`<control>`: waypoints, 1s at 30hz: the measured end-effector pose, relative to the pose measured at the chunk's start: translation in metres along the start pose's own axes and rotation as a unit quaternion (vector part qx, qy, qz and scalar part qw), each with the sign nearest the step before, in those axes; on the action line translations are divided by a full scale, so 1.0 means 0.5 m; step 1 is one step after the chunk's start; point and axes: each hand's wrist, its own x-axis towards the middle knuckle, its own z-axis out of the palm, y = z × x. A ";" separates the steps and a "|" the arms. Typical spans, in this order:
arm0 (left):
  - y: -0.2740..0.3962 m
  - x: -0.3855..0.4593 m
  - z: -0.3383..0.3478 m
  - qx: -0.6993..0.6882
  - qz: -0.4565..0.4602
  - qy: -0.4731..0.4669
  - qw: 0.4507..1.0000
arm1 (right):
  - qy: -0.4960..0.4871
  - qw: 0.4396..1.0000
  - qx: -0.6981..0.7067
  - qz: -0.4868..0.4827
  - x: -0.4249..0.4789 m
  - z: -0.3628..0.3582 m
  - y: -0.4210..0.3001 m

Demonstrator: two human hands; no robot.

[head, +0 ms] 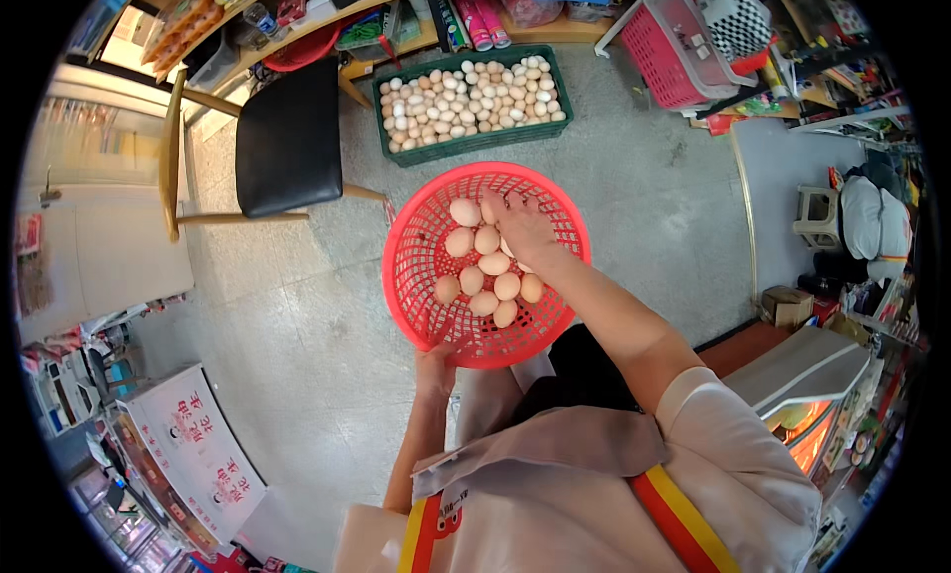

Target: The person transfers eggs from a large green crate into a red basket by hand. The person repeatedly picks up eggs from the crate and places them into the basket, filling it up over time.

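A round red plastic basket with slotted walls is held over my lap, and several light-brown eggs lie in its bottom. My left hand grips the near left part of the rim, thumb outside and the other fingers seen through the wall. Inside the basket, my right hand reaches down at the upper right with its fingers spread over eggs; one egg is at its fingertips, and whether it is gripped cannot be told. Beyond the basket, a green plastic crate full of white and brown eggs stands on the floor.
A chair with a black seat stands at the upper left. Loaded wooden shelves run along the top. A pink plastic basket is at the upper right. A white box with red writing stands lower left, a small stool at the right.
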 end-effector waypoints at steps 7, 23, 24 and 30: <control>0.038 0.192 0.148 -0.059 0.027 0.067 0.996 | -0.080 0.994 -0.012 -0.073 0.304 -0.024 0.086; -0.083 0.505 0.328 -0.229 0.040 0.232 0.944 | -0.114 0.960 0.074 -0.246 0.640 -0.127 0.171; -0.120 0.518 0.300 -0.254 0.042 0.230 0.938 | -0.100 0.956 0.171 -0.217 0.654 -0.138 0.179; -0.253 0.625 0.276 -0.315 0.047 0.298 0.900 | -0.042 0.876 0.445 0.182 0.979 -0.045 0.451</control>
